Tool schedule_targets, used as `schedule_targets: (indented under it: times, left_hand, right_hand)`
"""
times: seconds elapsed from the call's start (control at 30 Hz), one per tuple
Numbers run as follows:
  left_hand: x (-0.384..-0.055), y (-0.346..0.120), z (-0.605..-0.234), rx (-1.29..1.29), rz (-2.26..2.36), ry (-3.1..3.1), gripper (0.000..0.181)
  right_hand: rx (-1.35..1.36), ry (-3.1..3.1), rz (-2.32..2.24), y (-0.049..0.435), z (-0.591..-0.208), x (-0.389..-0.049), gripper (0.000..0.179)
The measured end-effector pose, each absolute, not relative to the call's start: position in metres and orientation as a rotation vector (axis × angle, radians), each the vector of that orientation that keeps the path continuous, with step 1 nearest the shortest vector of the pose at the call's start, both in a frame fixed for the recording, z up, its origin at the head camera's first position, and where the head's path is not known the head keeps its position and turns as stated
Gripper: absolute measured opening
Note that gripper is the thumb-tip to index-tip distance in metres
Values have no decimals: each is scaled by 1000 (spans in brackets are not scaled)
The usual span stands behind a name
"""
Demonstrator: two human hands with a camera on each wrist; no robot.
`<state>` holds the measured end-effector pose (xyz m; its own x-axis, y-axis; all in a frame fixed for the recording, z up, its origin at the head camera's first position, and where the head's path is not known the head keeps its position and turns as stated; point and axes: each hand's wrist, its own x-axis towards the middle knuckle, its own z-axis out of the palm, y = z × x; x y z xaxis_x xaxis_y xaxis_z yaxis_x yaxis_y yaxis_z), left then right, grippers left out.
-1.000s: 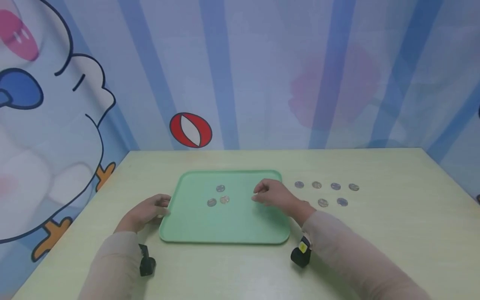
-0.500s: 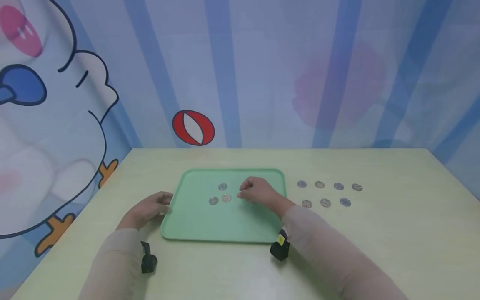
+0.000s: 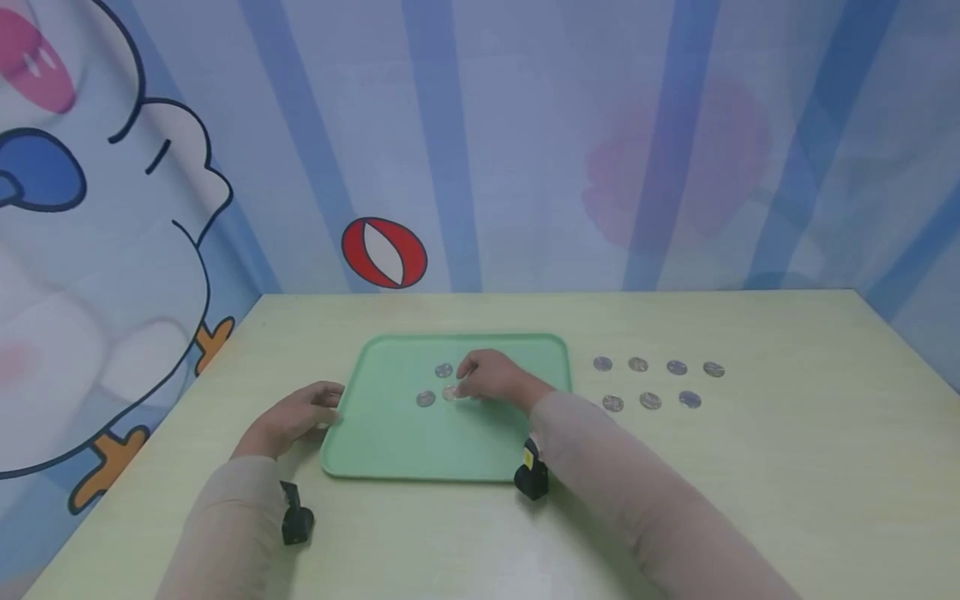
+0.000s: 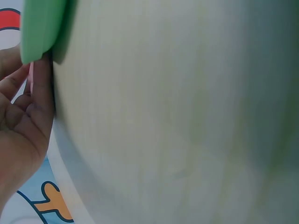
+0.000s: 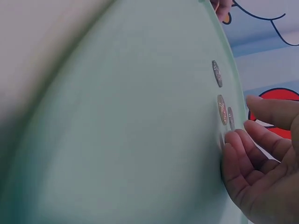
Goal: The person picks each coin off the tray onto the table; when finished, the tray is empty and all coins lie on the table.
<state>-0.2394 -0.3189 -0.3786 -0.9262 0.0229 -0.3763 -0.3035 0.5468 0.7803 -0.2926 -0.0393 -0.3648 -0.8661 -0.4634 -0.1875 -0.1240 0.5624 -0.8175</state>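
A light green tray [image 3: 420, 450] lies on the table in the head view, three silvery coins grouped near its middle: a far coin [image 3: 443, 370], a left coin [image 3: 425, 399] and a right coin [image 3: 449, 393]. My right hand [image 3: 491, 375] is over the tray, fingertips close beside the right coin. Its thumb and fingers pinch a thin coin [image 5: 222, 140], mostly hidden by the fingertips in the right wrist view. At the tray's left rim, my left hand [image 3: 291, 417] holds the edge with thumb and bent fingers; the tray corner [image 4: 39, 35] hides some fingertips in the left wrist view.
Right of the tray, several coins lie on the pale table [image 3: 810, 467] in two rows, including a far-row coin [image 3: 638, 364] and a near-row coin [image 3: 650, 401]. A printed cloth [image 3: 525, 150] stands behind the table. Each wrist wears a small black camera [image 3: 297, 523].
My right hand has moved left across the tray, from its right side to just beside the coins. My left hand stays at the left rim. The coins on the tray have not moved.
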Motion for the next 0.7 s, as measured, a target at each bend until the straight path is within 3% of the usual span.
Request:
schedule_targets:
  times: [0.47, 0.57, 0.7]
  left_hand:
    - [-241, -317, -376, -225, 1320, 2436, 50]
    - [-240, -317, -376, -224, 1320, 2435, 50]
    - [-239, -318, -376, -218, 1309, 2442, 49]
  right_hand:
    - [-580, 2589, -927, -55, -365, -301, 23]
    - [-611, 2667, -826, -59, -372, -306, 18]
    - [-718, 2710, -792, -65, -411, -336, 21]
